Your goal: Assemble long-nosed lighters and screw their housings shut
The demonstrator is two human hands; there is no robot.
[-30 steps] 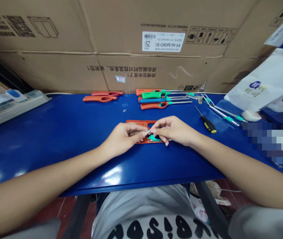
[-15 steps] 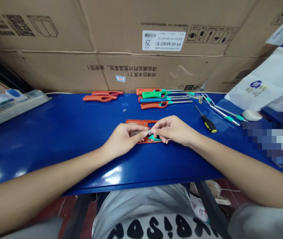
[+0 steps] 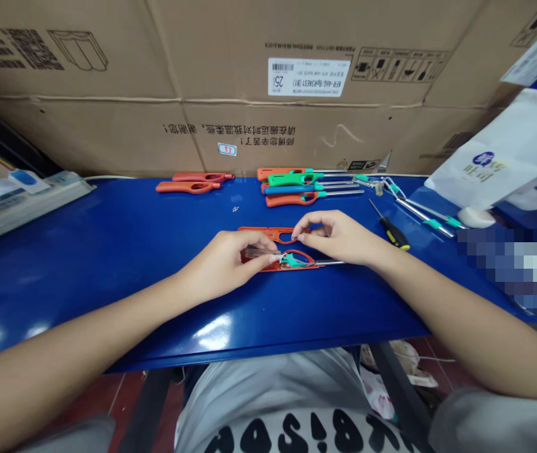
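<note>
Two orange lighter shell halves lie on the blue table in front of me. The near half [image 3: 291,262] holds a teal trigger part and a metal tube. My left hand [image 3: 230,261] presses its fingers, closed, on the inner parts at the left of that half. My right hand [image 3: 339,238] pinches the ring end of the far orange shell half [image 3: 268,231].
Several finished lighters [image 3: 306,187] and two orange shells [image 3: 192,182] lie at the back of the blue table [image 3: 107,251]. A black and yellow screwdriver [image 3: 391,231], metal tubes with teal ends [image 3: 423,217], a white bag [image 3: 499,157] and cardboard boxes [image 3: 249,82] surround them.
My hands have drawn apart. The right hand moved up and right from the small part onto the far shell half, and the near half with its teal trigger now shows.
</note>
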